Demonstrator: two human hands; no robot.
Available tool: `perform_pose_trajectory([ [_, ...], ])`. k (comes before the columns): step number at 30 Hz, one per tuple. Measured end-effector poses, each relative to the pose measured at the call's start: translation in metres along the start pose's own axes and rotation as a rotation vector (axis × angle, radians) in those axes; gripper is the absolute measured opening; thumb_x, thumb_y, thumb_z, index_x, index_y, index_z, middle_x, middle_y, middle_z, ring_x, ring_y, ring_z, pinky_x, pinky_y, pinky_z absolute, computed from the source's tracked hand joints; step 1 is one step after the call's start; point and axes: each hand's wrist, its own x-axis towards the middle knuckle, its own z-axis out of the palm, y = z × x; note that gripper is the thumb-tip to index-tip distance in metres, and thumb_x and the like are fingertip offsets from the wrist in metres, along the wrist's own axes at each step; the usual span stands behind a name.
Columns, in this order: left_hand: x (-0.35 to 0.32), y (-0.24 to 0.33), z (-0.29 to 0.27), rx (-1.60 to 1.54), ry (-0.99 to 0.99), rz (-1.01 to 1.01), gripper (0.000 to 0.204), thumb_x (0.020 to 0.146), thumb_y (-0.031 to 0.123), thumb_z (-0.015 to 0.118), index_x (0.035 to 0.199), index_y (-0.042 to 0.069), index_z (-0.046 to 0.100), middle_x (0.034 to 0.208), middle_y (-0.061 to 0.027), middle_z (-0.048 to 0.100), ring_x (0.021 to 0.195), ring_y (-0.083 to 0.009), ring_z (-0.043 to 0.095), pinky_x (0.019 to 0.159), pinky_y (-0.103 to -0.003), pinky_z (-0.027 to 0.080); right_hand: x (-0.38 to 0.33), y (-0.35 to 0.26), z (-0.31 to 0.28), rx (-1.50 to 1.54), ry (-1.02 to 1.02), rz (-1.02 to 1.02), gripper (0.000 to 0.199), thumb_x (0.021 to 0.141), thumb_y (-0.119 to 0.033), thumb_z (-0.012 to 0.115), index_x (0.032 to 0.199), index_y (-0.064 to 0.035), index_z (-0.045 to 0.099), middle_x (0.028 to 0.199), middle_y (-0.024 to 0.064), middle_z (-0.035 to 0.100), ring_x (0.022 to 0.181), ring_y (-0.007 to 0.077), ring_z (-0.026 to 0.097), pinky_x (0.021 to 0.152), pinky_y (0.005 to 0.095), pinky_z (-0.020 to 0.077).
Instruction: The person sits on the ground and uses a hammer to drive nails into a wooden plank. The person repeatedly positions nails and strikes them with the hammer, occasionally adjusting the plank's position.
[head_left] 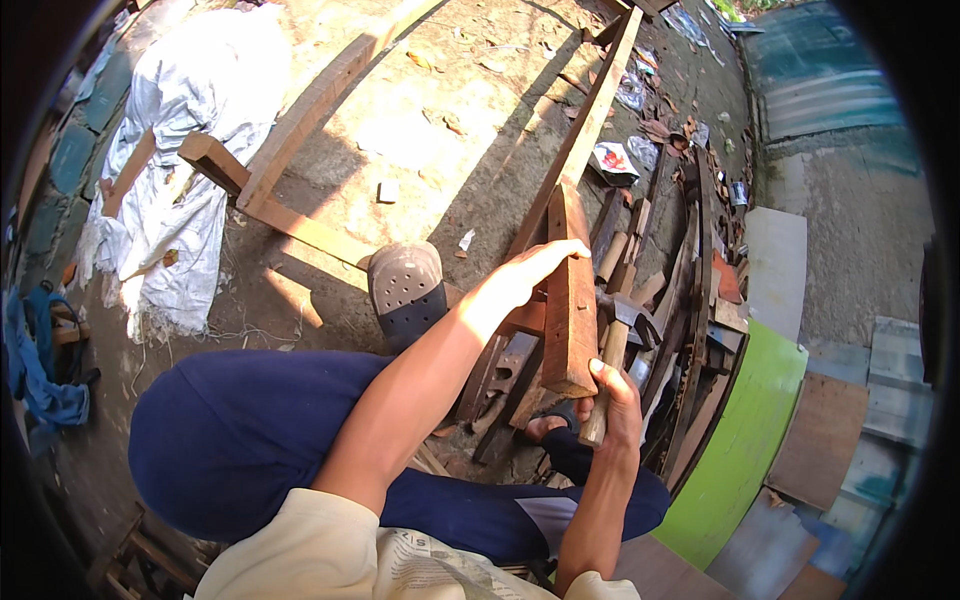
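Observation:
A squared brown wooden post with small holes in its face stands up in front of me, joined to a long wooden rail that runs away to the far end. My left hand wraps over the post's upper part from the left side. In my right hand is a claw hammer, gripped by its pale wooden handle with the metal head pointing away. The right thumb rests against the post's near end. Part of the right fingers is hidden behind the handle.
Another wooden frame piece lies at left, near a white sack. My shoe is close to its lower bar. Scrap wood is piled at right beside a green panel. Blue cloth lies at far left.

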Motion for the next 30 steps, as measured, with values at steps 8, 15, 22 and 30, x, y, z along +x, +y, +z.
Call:
perform_pose_trajectory([
  [8, 0.037, -0.014, 0.008, -0.311, 0.131, -0.103, 0.059, 0.082, 0.046, 0.071, 0.124, 0.007, 0.062, 0.104, -0.0136, 0.067, 0.089, -0.0259, 0.068, 0.080, -0.040, 0.056, -0.001, -0.007, 0.002, -0.042, -0.019, -0.011, 0.038, 0.087, -0.023, 0.075, 0.108, 0.0032, 0.059, 0.073, 0.0061, 0.063, 0.045, 0.0122, 0.055, 0.041, 0.0253, 0.0470],
  [15, 0.044, -0.015, 0.006, -0.265, 0.127, -0.156, 0.063, 0.076, 0.039, 0.068, 0.126, 0.002, 0.055, 0.111, -0.0192, 0.061, 0.099, -0.0300, 0.062, 0.088, -0.045, 0.052, -0.005, -0.037, -0.015, -0.485, 0.071, -0.147, 0.035, 0.100, -0.035, 0.065, 0.102, 0.0001, 0.061, 0.074, 0.0061, 0.060, 0.046, 0.0135, 0.055, 0.039, 0.0289, 0.0433],
  [22, 0.031, -0.003, 0.017, -0.191, 0.245, -0.224, 0.062, 0.075, 0.043, 0.069, 0.125, 0.008, 0.059, 0.140, -0.0213, 0.049, 0.127, -0.0305, 0.047, 0.104, -0.049, 0.041, -0.036, -0.080, -0.018, -0.357, 0.185, -0.534, 0.025, 0.108, -0.028, 0.052, 0.102, -0.0044, 0.054, 0.066, 0.0027, 0.052, 0.041, 0.0114, 0.049, 0.038, 0.0259, 0.0428],
  [30, 0.045, -0.016, -0.001, -0.204, 0.189, -0.205, 0.067, 0.075, 0.048, 0.069, 0.131, 0.013, 0.060, 0.149, -0.0218, 0.044, 0.132, -0.0328, 0.045, 0.109, -0.049, 0.035, -0.051, -0.113, -0.009, -0.932, 0.020, -0.121, 0.030, 0.104, -0.030, 0.061, 0.097, -0.0015, 0.057, 0.064, 0.0000, 0.052, 0.045, 0.0091, 0.051, 0.042, 0.0265, 0.0422],
])
